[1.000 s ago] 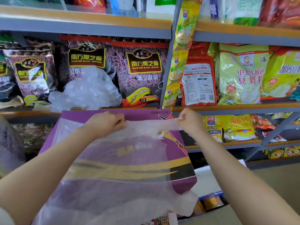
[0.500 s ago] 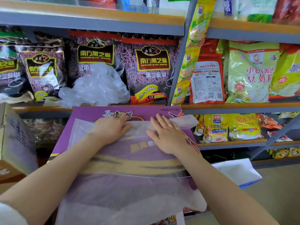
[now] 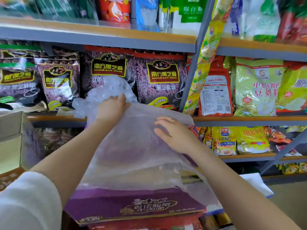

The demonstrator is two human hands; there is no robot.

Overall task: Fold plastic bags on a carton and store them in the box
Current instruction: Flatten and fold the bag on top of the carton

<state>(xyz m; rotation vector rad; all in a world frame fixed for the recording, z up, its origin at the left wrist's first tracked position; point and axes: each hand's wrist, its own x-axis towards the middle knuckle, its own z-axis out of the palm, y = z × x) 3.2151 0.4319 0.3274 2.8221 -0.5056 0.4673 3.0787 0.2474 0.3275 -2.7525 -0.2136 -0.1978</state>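
Grey metal shelving (image 3: 106,42) with wood-coloured edges fills the back, and three shelf levels show. On the middle level stand four purple sesame packs (image 3: 162,80) to the left of the upright and two pale green soy-milk packs (image 3: 256,87) to the right, with one red pack (image 3: 214,92) between them. One strip of yellow sachets (image 3: 201,63) hangs down the upright.

One purple carton (image 3: 132,208) lies flat in front of the shelves, its printed front edge nearest the viewer. One clear plastic bag (image 3: 141,155) is spread over most of its top, its far edge lifted off the carton. A second, crumpled clear bag (image 3: 106,92) sits on the middle shelf just behind it.

Two bare forearms reach in from below. The left hand (image 3: 111,108), coming out of a white sleeve (image 3: 28,201), has its grip curled over the far left corner of the spread bag, holding that edge up. The right hand (image 3: 174,135) lies on the bag's right side with fingers straight and slightly spread, pressing the plastic flat.

One cardboard box (image 3: 10,140) stands at the left edge, only partly in view.
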